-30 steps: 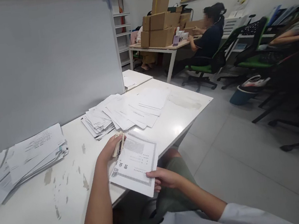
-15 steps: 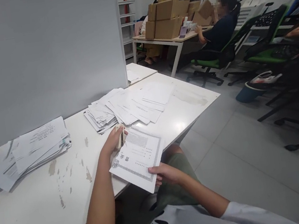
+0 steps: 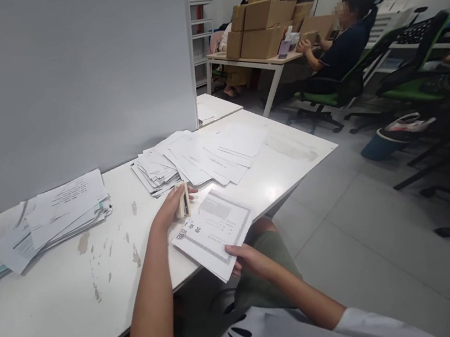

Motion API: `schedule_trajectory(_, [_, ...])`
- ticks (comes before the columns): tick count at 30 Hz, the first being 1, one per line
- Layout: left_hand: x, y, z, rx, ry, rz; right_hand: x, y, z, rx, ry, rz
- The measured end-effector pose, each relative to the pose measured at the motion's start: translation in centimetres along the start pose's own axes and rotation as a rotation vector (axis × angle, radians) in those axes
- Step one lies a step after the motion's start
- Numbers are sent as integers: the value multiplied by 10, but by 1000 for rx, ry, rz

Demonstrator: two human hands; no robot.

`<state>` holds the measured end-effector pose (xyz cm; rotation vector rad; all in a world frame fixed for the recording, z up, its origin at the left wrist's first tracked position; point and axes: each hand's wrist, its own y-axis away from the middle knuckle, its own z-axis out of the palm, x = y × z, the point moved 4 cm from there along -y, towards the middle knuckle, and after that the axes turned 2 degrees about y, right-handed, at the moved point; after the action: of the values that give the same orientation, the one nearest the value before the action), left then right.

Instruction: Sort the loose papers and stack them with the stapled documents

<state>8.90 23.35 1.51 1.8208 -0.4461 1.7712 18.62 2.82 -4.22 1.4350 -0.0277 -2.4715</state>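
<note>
Paper was the thing in hand: one printed sheet [image 3: 217, 231] with a dark border lay partly on the near edge of the table [image 3: 60, 308], its lower part hanging out over the person's lap. The right hand [image 3: 249, 260] was closed on the sheet's near corner, thumb on top and fingers beneath. The left hand [image 3: 170, 209] was curled tight round a small beige tool [image 3: 182, 199] at the sheet's far left corner. It was too small to tell whether this was a stapler or a stamp, or whether it gripped the paper or only rested against it. Such a sheet would likely be very light and limp, sagging wherever it was unsupported, and easy to crease or tear if pulled from one corner alone. A pinch at a corner or edge, with the table bearing the rest, looked like the sound hold, and two opposite corners would probably keep it flat. The white top seemed smooth, so the sheet might slide easily. Just beyond the tool lay a fan of papers [image 3: 202, 157], and well to the left a thicker pile [image 3: 51, 215], both in front of a grey board [image 3: 71, 84]. Far off, another person [image 3: 338, 52] sat at a desk stacked with boxes [image 3: 259, 24].
</note>
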Motion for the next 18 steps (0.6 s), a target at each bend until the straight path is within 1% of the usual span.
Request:
schedule_trajectory(2, [1,-1,-2,24,62,27,4,-2,0,96,-26,-47])
schedule_trajectory(4, [1,-3,-3,50,166,36,7,-3,4,235,-49,-102])
schedule_trajectory(6, [2,-6,-8,115,348,45,10,-3,10,369,-55,-117])
schedule_trajectory(7, [2,-8,-13,169,480,64,12,-2,16,381,-46,-84])
schedule_trajectory(8, [3,-9,-20,237,633,102,14,-2,22,348,-28,-30])
schedule_trajectory(9, [4,-9,-28,312,793,155,17,-1,29,273,-3,37])
schedule_trajectory(10, [4,-9,-38,390,941,216,20,1,36,166,24,112])
schedule_trajectory(12, [2,-6,-57,530,1150,322,27,9,43,-49,69,241])
schedule_trajectory(13, [0,-4,-65,584,1208,356,30,14,41,-113,79,283])
schedule_trajectory(14, [-2,-2,-72,622,1239,378,32,20,36,-147,82,311])
schedule_trajectory(15, [-3,-1,-76,642,1251,386,33,26,27,-150,84,320])
schedule_trajectory(16, [-5,-1,-78,648,1247,384,32,31,15,-125,93,311])
schedule_trajectory(18, [-7,-2,-77,635,1210,362,23,42,-15,-32,143,269])
